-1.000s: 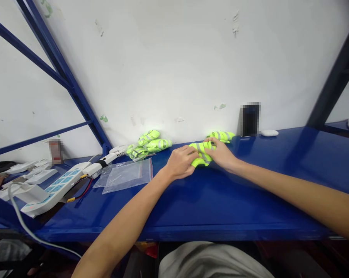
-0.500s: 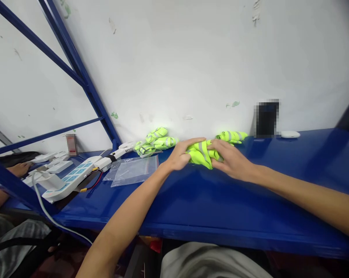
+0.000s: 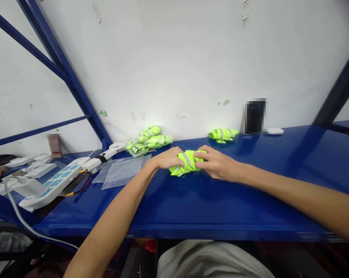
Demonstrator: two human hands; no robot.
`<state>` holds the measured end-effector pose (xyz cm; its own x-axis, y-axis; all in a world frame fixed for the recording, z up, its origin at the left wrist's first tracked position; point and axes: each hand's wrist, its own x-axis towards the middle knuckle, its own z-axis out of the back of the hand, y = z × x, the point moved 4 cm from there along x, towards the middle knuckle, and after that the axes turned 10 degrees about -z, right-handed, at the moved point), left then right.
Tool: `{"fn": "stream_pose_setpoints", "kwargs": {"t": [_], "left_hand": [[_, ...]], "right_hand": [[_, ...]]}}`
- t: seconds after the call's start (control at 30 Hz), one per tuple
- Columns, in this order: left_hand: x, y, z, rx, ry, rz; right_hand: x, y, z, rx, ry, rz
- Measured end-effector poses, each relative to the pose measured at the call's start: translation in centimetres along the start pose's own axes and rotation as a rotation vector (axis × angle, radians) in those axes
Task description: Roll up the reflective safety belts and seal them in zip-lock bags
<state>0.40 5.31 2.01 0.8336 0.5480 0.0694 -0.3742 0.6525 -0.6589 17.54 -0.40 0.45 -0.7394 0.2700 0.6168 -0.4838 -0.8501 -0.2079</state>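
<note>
On the blue bench (image 3: 220, 200) by the white wall, I see the left hand (image 3: 166, 158) and right hand (image 3: 218, 166) each with grip closed on one neon roll (image 3: 186, 163) mid-bench (pressed from both sides, I think, so it does not unroll).

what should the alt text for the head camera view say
Two bare hands, left hand and right hand, hold a neon yellow bundle with grey reflective stripes between them on a blue shelf. More such bundles lie by the white wall, clear zip bags and a white power strip to the left.
</note>
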Motion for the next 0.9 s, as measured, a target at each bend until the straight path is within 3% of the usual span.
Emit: {"fn": "stream_pose_setpoints", "kwargs": {"t": [0.2,0.27,0.4,0.5,0.57,0.63,0.77,0.9], "left_hand": [[0.7,0.4,-0.5,-0.043,-0.14,-0.004],[1.1,0.7,-0.6,-0.047,-0.208,-0.013],[1.5,0.6,-0.4,-0.115,-0.367,-0.086],[1.4,0.0,-0.5,0.067,-0.423,-0.076],[1.5,-0.4,-1.0,0.252,-0.388,-0.033],[1.7,-0.7,-1.8,0.369,-0.326,-0.012],[2.2,-1.1,-3.1,0.392,-0.26,-0.022],[2.0,-0.9,-3.5,0.357,-0.308,0.016]], "right_hand": [[-0.7,-1.0,-0.7,0.036,-0.121,0.021],[-0.8,-1.6,-0.6,0.142,-0.173,-0.114],[-1.4,-3.1,0.7,0.368,-0.346,-0.545],[-1.4,-3.5,0.9,0.513,-0.174,-0.646],[-1.3,-3.4,0.7,0.533,0.015,-0.612],[-1.2,-3.3,0.3,0.494,0.119,-0.586],[-1.2,-3.5,-0.2,0.466,0.087,-0.616],[-1.3,-3.0,-0.1,0.534,-0.008,-0.562]]}}
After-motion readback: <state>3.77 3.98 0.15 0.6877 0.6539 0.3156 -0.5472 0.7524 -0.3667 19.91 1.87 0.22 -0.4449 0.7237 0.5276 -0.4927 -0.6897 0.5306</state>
